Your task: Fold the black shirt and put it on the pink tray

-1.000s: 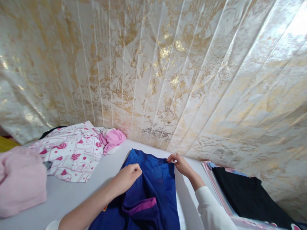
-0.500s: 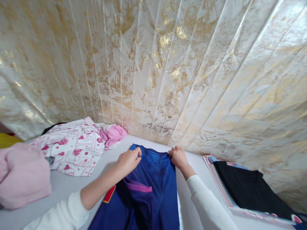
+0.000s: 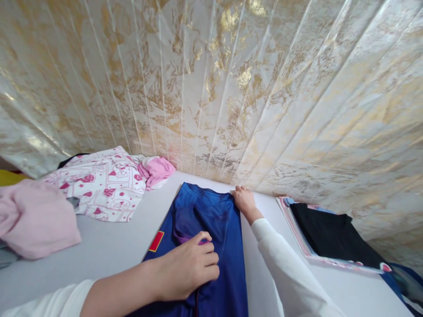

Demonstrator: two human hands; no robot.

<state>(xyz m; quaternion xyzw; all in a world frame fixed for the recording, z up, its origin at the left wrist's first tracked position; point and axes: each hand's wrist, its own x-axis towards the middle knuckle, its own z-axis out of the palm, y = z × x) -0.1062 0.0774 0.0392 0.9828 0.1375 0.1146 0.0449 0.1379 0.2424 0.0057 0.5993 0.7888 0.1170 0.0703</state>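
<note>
A shiny blue garment [image 3: 228, 246] lies lengthwise in front of me, with a red, yellow-edged patch [image 3: 156, 241] on its left side. My left hand [image 3: 191, 266] is over its middle, fingers curled at a part with purple trim [image 3: 181, 237]. The palm and most of that trim's end are hidden under the hand. At the far right corner of the garment, my right hand [image 3: 243, 200] is closed on the dark top edge.
On the left are a pink garment [image 3: 42, 220], a white garment with pink prints [image 3: 109, 189] and a bright pink one [image 3: 157, 171]. Folded clothes with a black one [image 3: 330, 233] on top lie right. A gold-patterned curtain [image 3: 211, 97] hangs behind the white surface [image 3: 102, 255].
My left hand has left the garment's far left corner and come down toward me onto the purple-trimmed part. My right hand stays at the far right corner. The view has tilted slightly.
</note>
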